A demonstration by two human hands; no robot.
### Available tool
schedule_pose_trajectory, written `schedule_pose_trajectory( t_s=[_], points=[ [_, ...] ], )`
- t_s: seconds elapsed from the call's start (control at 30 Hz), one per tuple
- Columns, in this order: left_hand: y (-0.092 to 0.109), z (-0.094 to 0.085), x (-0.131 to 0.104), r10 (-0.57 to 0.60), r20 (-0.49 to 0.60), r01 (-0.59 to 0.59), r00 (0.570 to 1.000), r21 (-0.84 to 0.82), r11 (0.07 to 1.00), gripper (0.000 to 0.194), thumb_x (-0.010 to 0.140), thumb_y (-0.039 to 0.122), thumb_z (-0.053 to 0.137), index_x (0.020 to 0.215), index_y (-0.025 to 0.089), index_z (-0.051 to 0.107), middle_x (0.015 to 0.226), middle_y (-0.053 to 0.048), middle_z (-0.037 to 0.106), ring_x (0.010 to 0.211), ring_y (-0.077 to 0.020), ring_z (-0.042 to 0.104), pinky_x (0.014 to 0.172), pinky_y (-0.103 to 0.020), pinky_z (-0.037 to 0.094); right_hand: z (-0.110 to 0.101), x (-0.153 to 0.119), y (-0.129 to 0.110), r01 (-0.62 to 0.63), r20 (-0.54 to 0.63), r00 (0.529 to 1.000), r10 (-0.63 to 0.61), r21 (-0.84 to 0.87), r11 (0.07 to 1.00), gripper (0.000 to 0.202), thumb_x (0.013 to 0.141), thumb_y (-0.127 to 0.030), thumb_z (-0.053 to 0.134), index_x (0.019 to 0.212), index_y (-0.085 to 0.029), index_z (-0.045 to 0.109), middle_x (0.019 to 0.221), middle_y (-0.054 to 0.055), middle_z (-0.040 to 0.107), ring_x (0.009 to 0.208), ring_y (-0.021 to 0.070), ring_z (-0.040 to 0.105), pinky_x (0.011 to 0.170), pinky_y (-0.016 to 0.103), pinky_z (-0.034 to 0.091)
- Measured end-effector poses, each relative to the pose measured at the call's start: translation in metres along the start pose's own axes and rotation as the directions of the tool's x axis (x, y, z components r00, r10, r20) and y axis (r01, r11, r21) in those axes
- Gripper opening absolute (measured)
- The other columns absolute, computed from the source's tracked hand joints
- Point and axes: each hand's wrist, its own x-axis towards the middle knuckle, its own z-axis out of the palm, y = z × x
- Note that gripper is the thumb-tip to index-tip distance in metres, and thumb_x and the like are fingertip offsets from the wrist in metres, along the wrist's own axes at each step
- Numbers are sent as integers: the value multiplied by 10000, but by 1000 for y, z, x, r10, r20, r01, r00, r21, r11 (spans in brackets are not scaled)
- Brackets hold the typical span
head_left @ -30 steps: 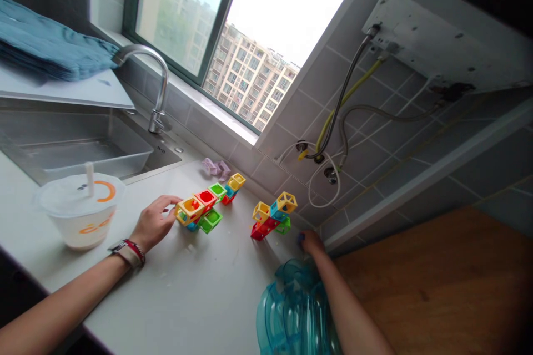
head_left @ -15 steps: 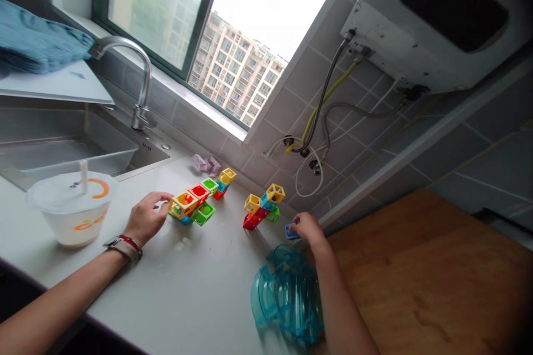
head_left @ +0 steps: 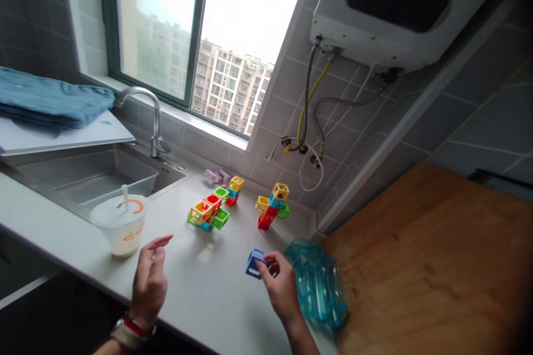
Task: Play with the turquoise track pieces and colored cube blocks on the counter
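Observation:
My right hand pinches a blue hollow toy block between thumb and fingers, above the white counter. Nothing is in my left hand, whose fingers are stretched out near the counter's front edge, beside the cup. Farther back stands a group of joined hollow blocks in yellow, red, green and blue. Behind it is a small stack of blocks. To the right rises another block structure, red below with yellow on top. A teal see-through plastic container lies just right of my right hand.
A lidded drink cup with a straw stands at the left, near the sink and faucet. Purple pieces lie by the wall. A wooden board fills the right side. Hoses hang below a white heater.
My left hand has let go of the joined blocks and drawn back toward the counter's front edge. My right hand has brought the blue block leftward and nearer. The view has also shifted.

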Motion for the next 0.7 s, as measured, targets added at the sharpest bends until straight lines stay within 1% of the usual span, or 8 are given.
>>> schedule_pose_trajectory(
  t_s=[0.1,0.17,0.27,0.37,0.5,0.53,0.6,0.7],
  points=[
    [20,-13,-44,17,176,-29,984,64,998,357,974,500,513,1184,237,632,1308,-100,665,1280,-316,594,1106,-497,472,25,-25,16,-60,12,998,58,177,982,266,878,-447,694,926,-185,689,717,19,642,646,184,609,582,265,491],
    [35,-14,-60,46,355,-98,934,131,986,341,966,493,543,1174,243,645,1277,-107,687,1200,-310,651,1006,-465,554,39,-38,25,-93,47,995,83,270,958,276,875,-449,700,965,-188,686,721,17,638,636,183,605,561,263,496],
    [60,-8,-66,88,573,-247,815,205,947,317,965,448,574,1203,254,651,1227,-108,714,1116,-288,697,917,-430,603,51,-53,35,-91,70,995,71,351,932,264,864,-429,721,982,-195,692,743,25,661,653,188,624,563,261,510],
    [87,2,-61,153,706,-417,691,216,883,358,959,378,597,1304,284,609,1328,-104,669,1197,-278,667,989,-434,583,55,-65,41,-28,33,999,16,408,912,203,868,-384,711,952,-200,695,808,44,700,720,201,661,603,264,532],
    [111,14,-54,104,877,-584,470,221,781,675,819,317,766,1443,308,509,1510,-113,539,1376,-311,539,1157,-476,463,51,-76,42,49,37,997,-73,449,892,93,886,-297,652,899,-214,692,922,58,717,866,225,699,712,292,575],
    [114,17,-53,74,898,-614,434,234,754,763,766,312,813,1459,313,493,1522,-116,526,1388,-326,524,1164,-486,452,50,-78,42,58,53,994,-93,460,886,83,890,-280,637,897,-218,691,946,61,716,901,232,701,738,304,583],
    [119,23,-53,7,922,-660,386,271,701,868,703,305,860,1477,325,467,1486,-119,558,1358,-343,545,1137,-494,471,49,-79,42,65,82,990,-118,484,873,78,890,-256,616,897,-224,687,978,66,711,945,243,699,761,321,594],
    [123,30,-55,-92,940,-706,330,310,637,891,713,298,846,1501,334,431,1388,-114,626,1258,-340,620,1058,-480,522,48,-79,42,51,94,989,-117,522,851,74,892,-260,613,893,-226,678,984,70,709,948,252,700,757,335,601]
  ],
)
